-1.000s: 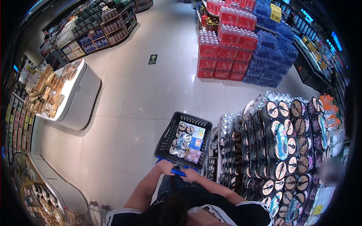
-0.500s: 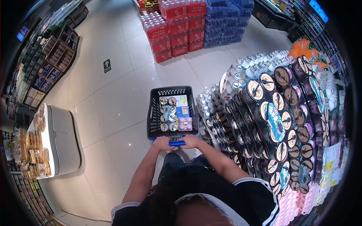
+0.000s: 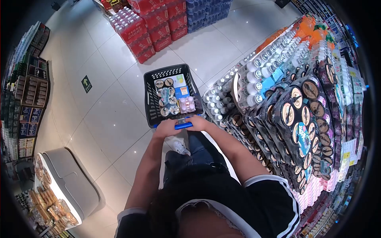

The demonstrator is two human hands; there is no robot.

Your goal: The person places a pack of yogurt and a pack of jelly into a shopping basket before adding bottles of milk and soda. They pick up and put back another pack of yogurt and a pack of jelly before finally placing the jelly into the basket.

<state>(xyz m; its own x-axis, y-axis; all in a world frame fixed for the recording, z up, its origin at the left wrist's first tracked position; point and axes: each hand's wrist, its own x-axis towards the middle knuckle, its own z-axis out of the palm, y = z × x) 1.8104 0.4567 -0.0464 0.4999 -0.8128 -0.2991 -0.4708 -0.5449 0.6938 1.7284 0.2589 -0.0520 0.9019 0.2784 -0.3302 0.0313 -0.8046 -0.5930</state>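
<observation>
Both my hands grip the blue handle [image 3: 183,125] of a shopping cart with a black basket [image 3: 150,105]. My left hand [image 3: 167,128] is wrapped round its left part, my right hand [image 3: 197,123] round its right part. Inside the basket, a shrink-wrapped pack of round-lidded cups [image 3: 164,97] lies on the left. On the right are a white box with a yellow-green mark [image 3: 179,80], a blue box [image 3: 182,92] and a pack of small pinkish-lilac bottles [image 3: 187,104]. The undersides of the fingers are hidden.
Close on my right rises a display of shrink-wrapped cups [image 3: 289,113] and white-capped bottles [image 3: 254,81]. Ahead stand red drink packs [image 3: 137,33] and blue bottle packs [image 3: 206,14]. A counter [image 3: 71,178] with packaged bread [image 3: 51,206] is at lower left, shelves [image 3: 31,95] beyond. A green arrow sign [image 3: 86,83] marks the tiled floor.
The cart has moved forward and its view has swung slightly; the drink stacks have shifted left and up in view. The bread counter is lower. Both hands stay on the handle.
</observation>
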